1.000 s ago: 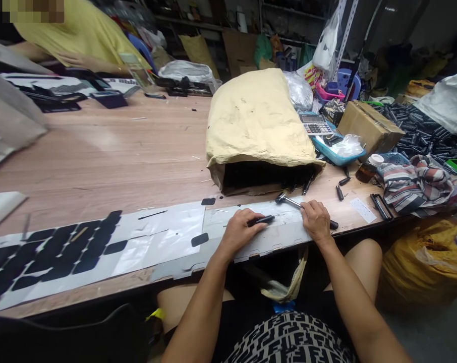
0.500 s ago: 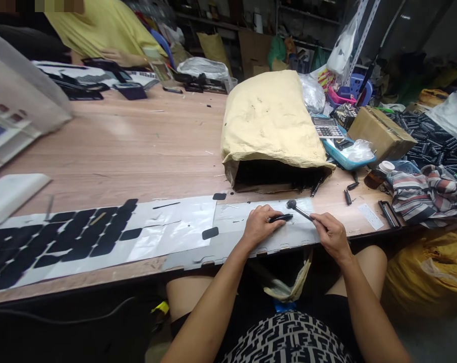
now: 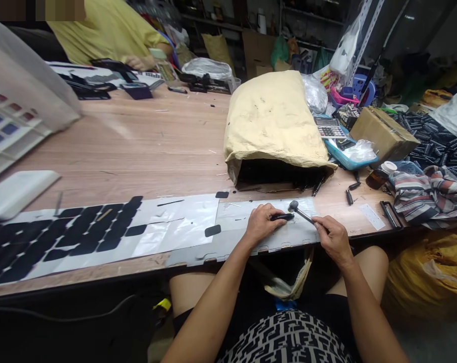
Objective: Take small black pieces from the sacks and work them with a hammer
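Observation:
My left hand (image 3: pixel 264 223) is closed around a slim black piece (image 3: pixel 283 217), pressing it against the pale board (image 3: pixel 236 242) at the table's front edge. What kind of piece it is, I cannot make out. Gripped by its handle in my right hand (image 3: pixel 332 238) is a small hammer (image 3: pixel 304 213) with a round grey head. The head is beside the right tip of the black piece; whether it touches the piece is unclear. Flat black rounded pieces (image 3: pixel 111 227) lie in rows on white sheets to the left, with one loose black pad (image 3: pixel 213 231) near my left hand.
A large yellowish sack (image 3: pixel 270 116) gapes towards me just beyond the board. At right are a blue tray (image 3: pixel 349 159), a calculator (image 3: pixel 330 128), a carton (image 3: pixel 383 132), a brown bottle (image 3: pixel 381 175) and a striped cloth (image 3: pixel 425 196). Across the table sits a person in yellow (image 3: pixel 111 35).
The view has shifted slightly, moving the scene a little to the right. My hands keep nearly the same hold and place. The hand of the person across the table shows more clearly.

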`<state>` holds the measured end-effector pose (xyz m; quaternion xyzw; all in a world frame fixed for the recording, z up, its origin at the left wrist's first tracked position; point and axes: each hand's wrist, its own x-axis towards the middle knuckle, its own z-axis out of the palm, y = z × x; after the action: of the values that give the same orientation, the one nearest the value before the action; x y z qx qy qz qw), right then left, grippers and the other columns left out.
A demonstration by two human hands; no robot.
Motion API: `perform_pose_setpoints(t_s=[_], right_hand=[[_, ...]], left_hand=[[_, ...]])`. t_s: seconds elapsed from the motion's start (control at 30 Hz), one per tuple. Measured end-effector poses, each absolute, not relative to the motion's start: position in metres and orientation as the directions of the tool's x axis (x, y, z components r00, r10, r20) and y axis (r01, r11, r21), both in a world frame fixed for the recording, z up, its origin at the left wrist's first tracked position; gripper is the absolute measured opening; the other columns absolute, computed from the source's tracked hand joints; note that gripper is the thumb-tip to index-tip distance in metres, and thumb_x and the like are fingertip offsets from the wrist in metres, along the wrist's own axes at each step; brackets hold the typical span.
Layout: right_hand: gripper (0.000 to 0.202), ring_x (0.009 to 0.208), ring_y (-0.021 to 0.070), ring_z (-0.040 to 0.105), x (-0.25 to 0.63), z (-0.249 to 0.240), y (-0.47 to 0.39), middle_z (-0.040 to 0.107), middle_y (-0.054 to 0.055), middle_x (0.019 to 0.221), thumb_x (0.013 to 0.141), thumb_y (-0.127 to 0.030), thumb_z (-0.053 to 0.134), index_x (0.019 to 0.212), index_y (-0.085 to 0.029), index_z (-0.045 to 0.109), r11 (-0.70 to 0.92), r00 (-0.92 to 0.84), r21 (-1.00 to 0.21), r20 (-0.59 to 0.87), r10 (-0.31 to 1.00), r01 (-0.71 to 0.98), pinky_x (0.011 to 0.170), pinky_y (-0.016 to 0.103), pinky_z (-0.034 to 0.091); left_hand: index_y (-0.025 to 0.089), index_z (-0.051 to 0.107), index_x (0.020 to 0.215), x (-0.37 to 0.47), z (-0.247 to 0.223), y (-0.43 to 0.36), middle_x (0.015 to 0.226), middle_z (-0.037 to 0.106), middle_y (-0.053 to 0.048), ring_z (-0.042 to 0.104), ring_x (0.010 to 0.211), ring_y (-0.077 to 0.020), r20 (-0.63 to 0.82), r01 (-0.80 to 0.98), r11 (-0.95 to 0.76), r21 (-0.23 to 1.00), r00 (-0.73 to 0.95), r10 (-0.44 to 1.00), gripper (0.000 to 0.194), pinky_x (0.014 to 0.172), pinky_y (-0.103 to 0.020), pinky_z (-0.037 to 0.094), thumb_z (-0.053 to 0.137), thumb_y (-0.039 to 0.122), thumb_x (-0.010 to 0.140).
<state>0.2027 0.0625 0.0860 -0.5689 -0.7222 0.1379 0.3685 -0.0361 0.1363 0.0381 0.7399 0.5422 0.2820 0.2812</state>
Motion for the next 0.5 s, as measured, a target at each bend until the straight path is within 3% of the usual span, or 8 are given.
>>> perform_pose_setpoints(t_s=[0.23,0.37,0.5], right_hand=[[0.024,0.089,0.0182,0.069,0.190,0.090,0.063,0.073,0.004,0.094,0.096,-0.026,0.053,0.106,-0.026,0.075,0.332,-0.155,-0.582,0.332,0.930,0.742,0.080,0.030,0.054],[0.025,0.092,0.0180,0.069,0.195,0.086,0.074,0.073,0.004,0.097,0.096,-0.026,0.052,0.108,-0.026,0.074,0.326,-0.132,-0.563,0.357,0.925,0.760,0.082,0.028,0.053],[0.025,0.091,0.0180,0.066,0.202,0.080,0.095,0.072,0.003,0.096,0.096,-0.024,0.053,0.108,-0.027,0.074,0.300,-0.111,-0.458,0.394,0.912,0.837,0.080,0.028,0.051]], left_hand=[[0.028,0.077,0.089,-0.035,0.038,0.137,0.087,0.069,-0.001,0.058,0.093,-0.0229,0.114,0.658,-0.242,0.713,0.231,0.966,0.013,0.084,-0.036,0.043,0.077,0.033,0.078],[0.028,0.078,0.094,-0.035,0.040,0.137,0.091,0.070,-0.001,0.059,0.096,-0.0229,0.106,0.636,-0.234,0.735,0.233,0.967,0.017,0.088,-0.037,0.043,0.077,0.033,0.078],[0.027,0.078,0.092,-0.038,0.043,0.135,0.091,0.070,-0.001,0.059,0.096,-0.0231,0.102,0.622,-0.245,0.744,0.257,0.961,0.017,0.089,-0.037,0.043,0.078,0.032,0.076]])
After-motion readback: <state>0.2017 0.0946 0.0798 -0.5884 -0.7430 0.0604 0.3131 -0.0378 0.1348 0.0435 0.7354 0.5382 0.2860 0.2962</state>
